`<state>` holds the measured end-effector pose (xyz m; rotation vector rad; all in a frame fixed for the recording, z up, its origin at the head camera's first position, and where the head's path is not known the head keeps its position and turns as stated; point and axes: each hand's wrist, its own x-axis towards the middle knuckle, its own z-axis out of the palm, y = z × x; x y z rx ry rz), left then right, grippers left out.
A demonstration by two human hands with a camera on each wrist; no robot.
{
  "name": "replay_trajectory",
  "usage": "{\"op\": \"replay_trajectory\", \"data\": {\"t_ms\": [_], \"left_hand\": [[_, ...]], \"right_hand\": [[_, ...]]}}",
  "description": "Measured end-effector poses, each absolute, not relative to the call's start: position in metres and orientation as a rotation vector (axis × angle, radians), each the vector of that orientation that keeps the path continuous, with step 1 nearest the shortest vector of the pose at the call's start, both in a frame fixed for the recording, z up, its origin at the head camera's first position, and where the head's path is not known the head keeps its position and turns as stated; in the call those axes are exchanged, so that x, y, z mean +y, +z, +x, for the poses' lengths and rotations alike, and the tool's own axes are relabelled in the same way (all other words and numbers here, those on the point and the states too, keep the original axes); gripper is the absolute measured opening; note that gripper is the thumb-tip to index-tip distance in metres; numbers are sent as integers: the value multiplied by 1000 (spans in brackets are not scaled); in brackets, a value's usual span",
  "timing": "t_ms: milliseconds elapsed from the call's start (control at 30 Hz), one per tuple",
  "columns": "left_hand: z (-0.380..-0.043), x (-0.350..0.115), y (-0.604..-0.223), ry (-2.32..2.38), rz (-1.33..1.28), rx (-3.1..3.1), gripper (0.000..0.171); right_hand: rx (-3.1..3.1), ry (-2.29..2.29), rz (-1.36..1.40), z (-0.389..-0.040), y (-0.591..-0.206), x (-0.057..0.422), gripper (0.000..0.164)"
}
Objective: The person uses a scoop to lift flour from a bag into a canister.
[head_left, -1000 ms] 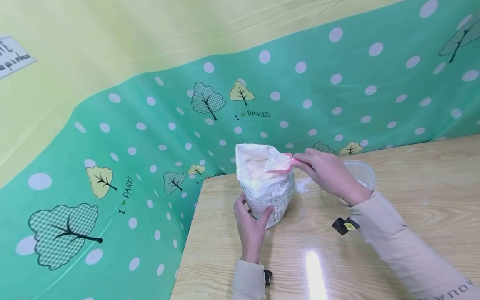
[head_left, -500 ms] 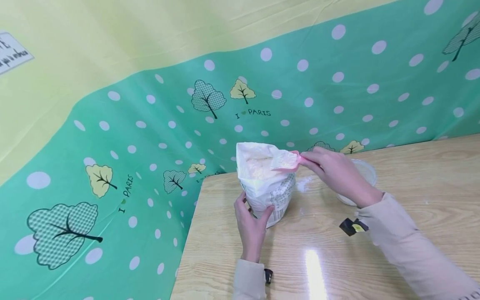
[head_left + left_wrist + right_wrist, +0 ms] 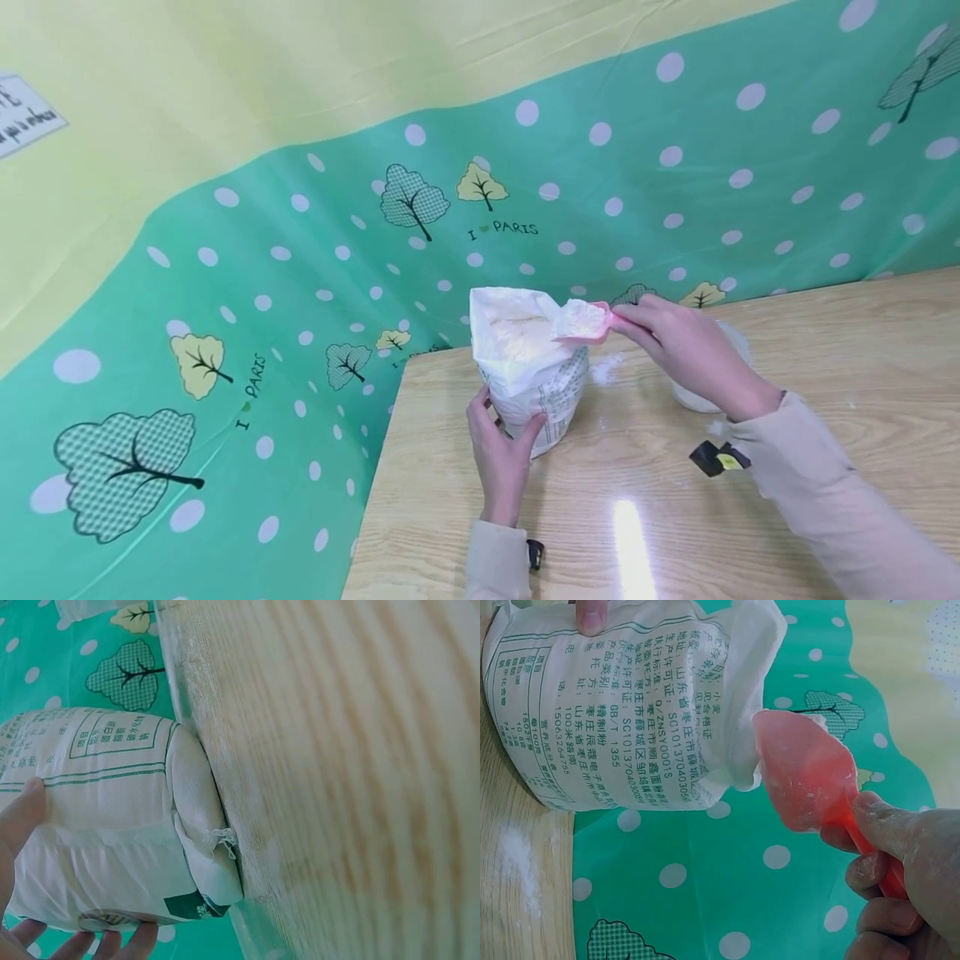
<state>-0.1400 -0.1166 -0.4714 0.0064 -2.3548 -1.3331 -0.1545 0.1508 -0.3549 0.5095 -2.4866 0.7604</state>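
Observation:
An open white flour bag [image 3: 528, 379] with green print stands upright on the table, with flour [image 3: 517, 337] showing inside its mouth. My left hand [image 3: 501, 454] holds the bag low on the near side, thumb in front and fingers curled around the left. In the left wrist view the bag's folded bottom [image 3: 199, 817] sits against the wood. With my right hand [image 3: 690, 354] I grip the handle of a pink scoop [image 3: 806, 769]. The scoop is heaped with white flour [image 3: 581, 318] and is level with the bag's mouth, its tip overlapping the right rim in the head view.
Behind my right hand stands a clear round container [image 3: 697, 400], partly hidden. Spilled flour [image 3: 606, 367] dusts the wooden table [image 3: 427, 492] right of the bag. A green and yellow patterned curtain [image 3: 315, 292] hangs along the table's back and left edges.
My right hand has drawn the loaded scoop rightward, from inside the bag's mouth to its right rim. The left hand and the bag have stayed put.

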Motion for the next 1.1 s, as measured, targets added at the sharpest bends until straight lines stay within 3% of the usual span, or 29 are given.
{"op": "replay_trajectory", "data": {"t_ms": [1100], "left_hand": [[-140,-117,-470,-1325,10,-2363,88]], "right_hand": [[-2471,747,469,-140,-362,173,28]]}}
